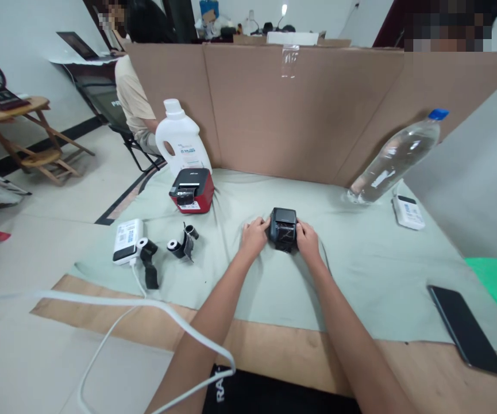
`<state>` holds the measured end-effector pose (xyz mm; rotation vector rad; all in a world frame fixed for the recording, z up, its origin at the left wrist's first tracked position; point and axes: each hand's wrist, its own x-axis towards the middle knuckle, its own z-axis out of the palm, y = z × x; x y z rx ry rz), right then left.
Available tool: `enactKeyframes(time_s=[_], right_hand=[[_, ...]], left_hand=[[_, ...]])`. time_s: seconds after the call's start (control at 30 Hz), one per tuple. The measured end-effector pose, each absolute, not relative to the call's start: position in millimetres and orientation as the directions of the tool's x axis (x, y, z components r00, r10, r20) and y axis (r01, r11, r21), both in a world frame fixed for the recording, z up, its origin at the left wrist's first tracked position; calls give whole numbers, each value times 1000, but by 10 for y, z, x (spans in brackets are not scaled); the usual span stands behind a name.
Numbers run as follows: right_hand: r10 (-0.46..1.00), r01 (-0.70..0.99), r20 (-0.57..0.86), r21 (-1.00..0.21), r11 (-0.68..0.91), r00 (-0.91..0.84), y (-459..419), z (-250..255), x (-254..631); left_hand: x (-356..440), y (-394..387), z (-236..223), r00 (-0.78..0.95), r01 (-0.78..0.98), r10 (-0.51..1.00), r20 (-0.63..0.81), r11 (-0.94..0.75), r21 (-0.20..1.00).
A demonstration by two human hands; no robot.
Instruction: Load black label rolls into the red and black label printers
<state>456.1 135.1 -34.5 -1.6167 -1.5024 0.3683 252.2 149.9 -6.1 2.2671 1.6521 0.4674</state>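
A small black printer [283, 225] stands on the pale green cloth [360, 276], with a dark shiny strip hanging over its front. My left hand [255, 236] grips its left side, the fingertips against the casing. On the opposite side my right hand [307, 238] presses in with thumb and fingers. Both hands are closed on the printer, and part of the fingers is hidden behind it. Farther left sits a red and black printer [192, 191], also with a dark strip at its front. Black rolls [183, 242] lie left of my hands, and another partly unwound black roll [148, 261] is beside them.
A white jug [183, 138] stands behind the red printer. A water bottle [397, 158] leans on the cardboard screen [308, 115]. White power banks [128, 240] [407, 211] lie at both sides. A phone [467, 330] rests front right. A white cable [145, 301] crosses the lower left. People sit beyond the screen.
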Motion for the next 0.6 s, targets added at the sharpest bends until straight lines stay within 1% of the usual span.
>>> enactKeyframes(time_s=[0.1,0.17,0.23,0.3,0.4,0.47,0.53,0.6], right_hand=[[918,639,373,-740,208,134,1376,-244,4635],[904,658,421,-700,277,68,1455,-146,4690],[889,686,455,-664,297,55,1605,-35,4722],[887,722,449,-649,241,107,1808,80,4721],[903,758,365,-648,72,226,2109,227,4681],[897,759,335,-651,0,287,2228,291,4661],[889,768,345,-640,-11,300,2258,325,4661],[923,804,325,-594,28,207,2224,343,4677]], left_hand=[[2497,1482,-52,304,838,949,89,-310,449],[2483,1477,-58,317,829,943,97,-325,455],[2475,1477,-70,325,822,940,109,-337,458],[2471,1483,-85,324,818,939,113,-338,465],[2468,1496,-105,326,816,939,105,-336,470],[2464,1503,-115,330,818,938,104,-339,464],[2458,1503,-121,327,823,939,104,-338,456],[2452,1498,-120,326,823,939,107,-338,456]])
